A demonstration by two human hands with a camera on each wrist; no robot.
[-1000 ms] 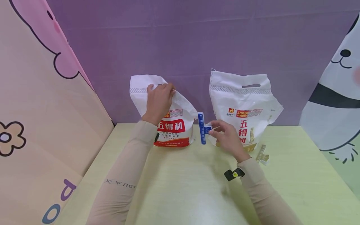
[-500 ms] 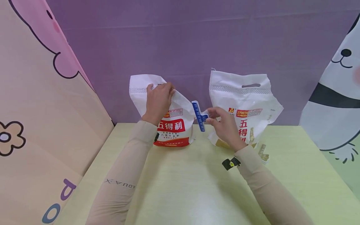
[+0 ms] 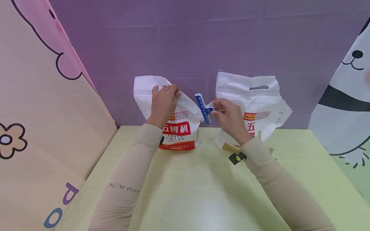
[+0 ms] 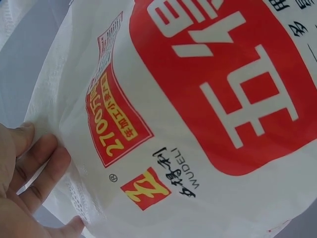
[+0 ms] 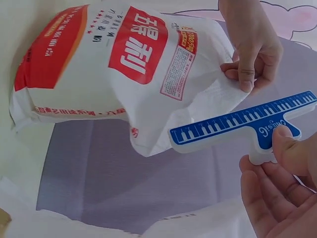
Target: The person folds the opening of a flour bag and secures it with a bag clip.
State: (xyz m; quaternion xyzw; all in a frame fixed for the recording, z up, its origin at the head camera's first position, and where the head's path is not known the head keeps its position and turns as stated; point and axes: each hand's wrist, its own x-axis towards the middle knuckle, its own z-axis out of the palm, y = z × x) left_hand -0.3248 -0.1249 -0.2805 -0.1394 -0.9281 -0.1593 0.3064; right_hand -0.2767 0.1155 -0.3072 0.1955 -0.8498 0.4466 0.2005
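My left hand (image 3: 164, 104) grips the upper part of a white flour bag (image 3: 179, 128) with a red label, its fingers curled over the bag's top. In the left wrist view the fingertips (image 4: 49, 163) press against the white fabric below the printed band. My right hand (image 3: 231, 120) pinches the grips of a blue-and-white clip (image 3: 203, 108) between thumb and fingers. The clip has a piano-key pattern and is held just right of the bag's upper edge. In the right wrist view the clip (image 5: 237, 124) appears in front of the bag's top corner.
A second white flour bag (image 3: 248, 99) with a handle slot stands to the right, partly behind my right hand. A gold-coloured clip (image 3: 271, 151) lies on the table (image 3: 185, 192), mostly covered by my sleeve. A purple backdrop (image 3: 202, 38) rises behind both bags.
My right hand has moved up and slightly left with the blue-and-white clip, which has become more tilted. The left hand stays on the bag.
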